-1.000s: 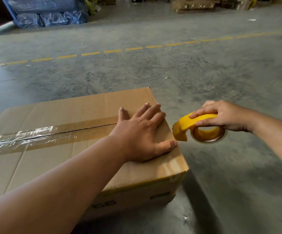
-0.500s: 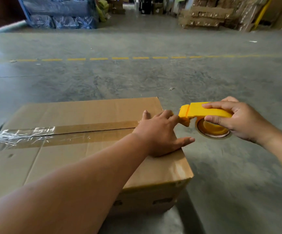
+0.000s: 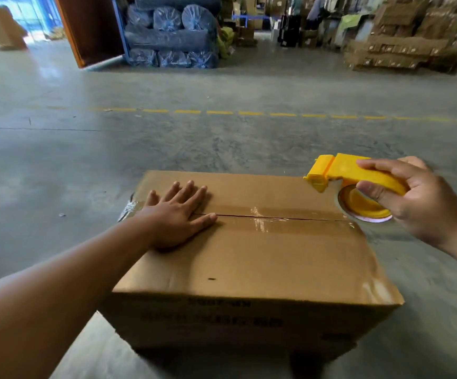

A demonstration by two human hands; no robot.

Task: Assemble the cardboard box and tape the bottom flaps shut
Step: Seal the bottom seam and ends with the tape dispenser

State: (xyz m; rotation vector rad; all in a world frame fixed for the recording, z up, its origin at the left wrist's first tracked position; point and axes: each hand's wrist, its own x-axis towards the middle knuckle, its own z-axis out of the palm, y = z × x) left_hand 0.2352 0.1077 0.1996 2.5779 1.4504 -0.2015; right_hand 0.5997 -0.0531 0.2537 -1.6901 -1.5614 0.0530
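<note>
Single head-worn wide-angle view, looking forward and down from above and behind cardboard box [image 3: 249, 255]. Box close, filling lower centre; left hand [image 3: 175, 214] and right hand [image 3: 416, 203] reach in from bottom corners. Concrete floor [image 3: 221, 146] stretches ahead; stacked goods [image 3: 170, 31] along far top edge. Edges bowed by lens.

- Both forearms are bare as far as they show; no sleeve reaches into view.
- The left hand [image 3: 176, 217] wears no glove, ring or band, and its wrist carries no watch.
- The right hand [image 3: 416, 198] is likewise ungloved, its wrist plain.
- Fingernails are short and unpainted.
</note>
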